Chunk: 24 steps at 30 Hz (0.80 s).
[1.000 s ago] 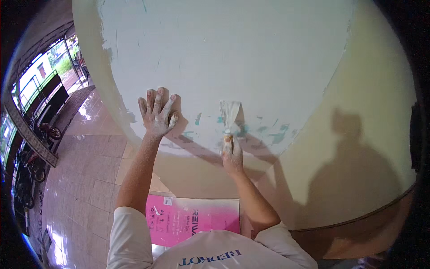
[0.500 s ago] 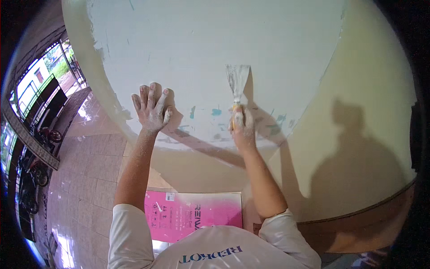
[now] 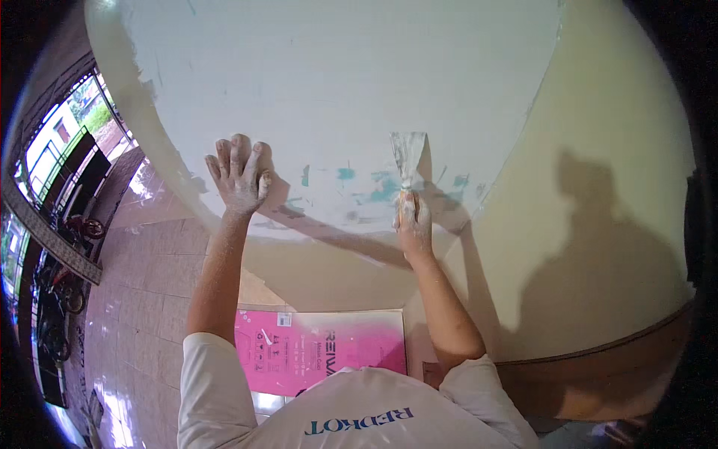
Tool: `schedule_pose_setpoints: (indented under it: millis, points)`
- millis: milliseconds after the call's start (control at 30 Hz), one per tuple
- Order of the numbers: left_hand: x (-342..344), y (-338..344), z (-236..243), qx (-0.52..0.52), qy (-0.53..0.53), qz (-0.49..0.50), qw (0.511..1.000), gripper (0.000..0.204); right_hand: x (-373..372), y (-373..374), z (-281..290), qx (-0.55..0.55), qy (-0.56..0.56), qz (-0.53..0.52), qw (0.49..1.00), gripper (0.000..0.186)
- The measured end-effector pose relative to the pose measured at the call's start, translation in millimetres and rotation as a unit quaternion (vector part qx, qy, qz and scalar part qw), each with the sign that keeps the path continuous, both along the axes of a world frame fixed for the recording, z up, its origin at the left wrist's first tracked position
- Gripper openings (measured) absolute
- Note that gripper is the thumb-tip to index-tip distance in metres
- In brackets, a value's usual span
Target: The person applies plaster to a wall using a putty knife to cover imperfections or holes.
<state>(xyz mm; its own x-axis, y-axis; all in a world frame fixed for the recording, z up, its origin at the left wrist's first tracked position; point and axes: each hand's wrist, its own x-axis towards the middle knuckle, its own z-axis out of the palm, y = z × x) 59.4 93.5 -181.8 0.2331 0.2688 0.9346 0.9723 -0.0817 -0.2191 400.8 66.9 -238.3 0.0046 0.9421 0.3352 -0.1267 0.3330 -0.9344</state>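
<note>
My right hand grips the handle of a putty knife, whose wide blade points up and presses flat against the white-coated wall. Teal patches show through the white coat just left of the blade. My left hand, dusted white, lies flat on the wall with fingers spread, about a forearm's length left of the knife. It holds nothing.
The wall's uncoated part is cream, with my shadow on it, and a brown band runs along its base. A pink bag lies on the tiled floor below my arms. Bicycles and a gate stand far left.
My right hand has swept the putty knife upward and to the right along the wall. My left hand stays flat on the wall, shifted slightly up.
</note>
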Motion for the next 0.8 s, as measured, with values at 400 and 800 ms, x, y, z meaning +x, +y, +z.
schedule_pose_setpoints:
  millis: [400,800]
  points:
    - [-8.1,-0.9,-12.9,-0.007,-0.002,0.012,1.000,0.053,9.5,-14.8,-54.8,-0.070,-0.062,-0.034,0.995,0.032]
    - [2.9,6.2,-15.4,0.022,0.008,-0.025,0.999,0.057,-28.6,-13.9,-119.6,0.017,-0.137,0.030,0.990,0.035]
